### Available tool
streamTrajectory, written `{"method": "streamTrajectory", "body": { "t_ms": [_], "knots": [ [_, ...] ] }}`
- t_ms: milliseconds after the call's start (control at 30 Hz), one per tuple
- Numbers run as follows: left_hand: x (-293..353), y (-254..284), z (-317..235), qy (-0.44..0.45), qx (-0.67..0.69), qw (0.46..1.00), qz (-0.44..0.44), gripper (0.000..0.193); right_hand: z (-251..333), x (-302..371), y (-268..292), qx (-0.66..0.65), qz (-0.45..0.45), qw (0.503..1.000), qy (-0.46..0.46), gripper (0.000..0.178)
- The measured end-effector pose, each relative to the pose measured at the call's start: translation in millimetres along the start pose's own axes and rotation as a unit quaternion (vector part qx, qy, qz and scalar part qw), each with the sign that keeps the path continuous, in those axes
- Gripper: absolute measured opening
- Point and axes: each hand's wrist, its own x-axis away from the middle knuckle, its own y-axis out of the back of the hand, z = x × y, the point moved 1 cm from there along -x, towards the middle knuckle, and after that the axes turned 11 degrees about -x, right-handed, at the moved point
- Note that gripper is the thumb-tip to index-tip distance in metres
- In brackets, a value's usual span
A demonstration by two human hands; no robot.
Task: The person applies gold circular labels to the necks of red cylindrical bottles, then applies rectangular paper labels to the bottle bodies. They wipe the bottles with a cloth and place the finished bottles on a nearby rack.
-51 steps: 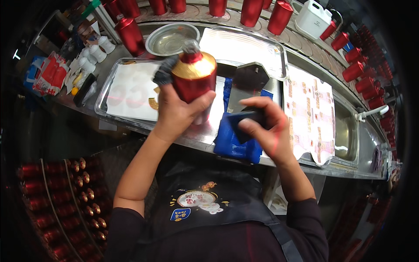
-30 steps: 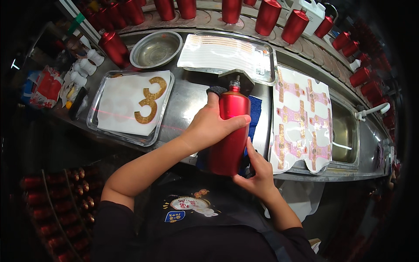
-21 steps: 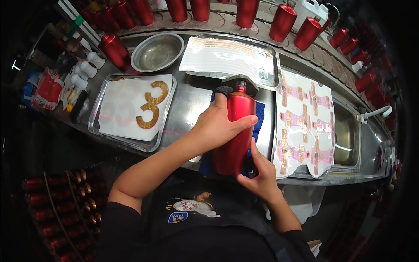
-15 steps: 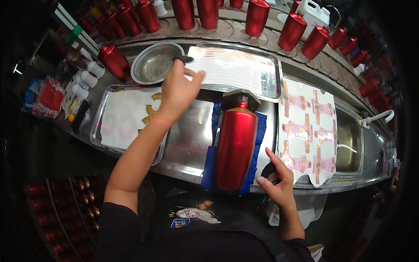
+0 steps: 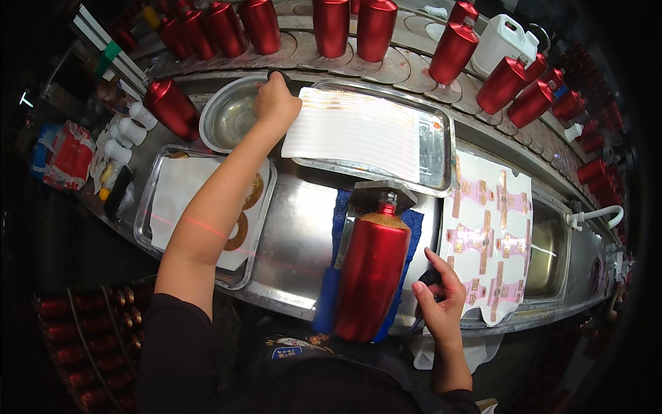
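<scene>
A red metallic bottle [image 5: 372, 272] with a gold shoulder lies on a blue pad [image 5: 339, 207] on the steel counter, neck pointing away from me. My left hand [image 5: 276, 103] reaches far across to the rim of a round steel bowl [image 5: 224, 121], fingers curled over a small dark handle [image 5: 279, 72]. My right hand [image 5: 438, 300] rests at the counter's front edge just right of the bottle, pinching a small dark tool [image 5: 429, 277]. Neither hand touches the bottle.
A steel tray [image 5: 441, 148] with a white ribbed sheet lies behind the bottle. A second tray [image 5: 148, 207] on the left holds white paper with a gold figure. Pink-and-gold label sheets [image 5: 489, 234], a sink [image 5: 548, 252], a white jug [image 5: 500, 41] and several upright red bottles [image 5: 376, 27] ring the counter.
My left hand let go of the red bottle and stretched out to the bowl's rim. The bottle, earlier held upright in both hands, now lies on the blue pad.
</scene>
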Motion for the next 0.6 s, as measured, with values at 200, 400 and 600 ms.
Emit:
{"method": "streamTrajectory", "body": {
  "t_ms": [200, 400, 600],
  "knots": [
    [44, 52, -53, -0.197, 0.102, 0.975, -0.014, 0.033, 48, -60, 1, 0.072, -0.027, 0.985, 0.157, 0.054],
    [154, 138, -145, -0.350, 0.445, 0.807, 0.170, 0.033, 112, -132, -12, -0.073, 0.116, 0.984, 0.118, 0.045],
    [254, 166, -80, -0.197, 0.514, 0.801, 0.238, 0.045, 102, -18, 34, -0.111, 0.128, 0.984, -0.047, 0.020]
  ]
}}
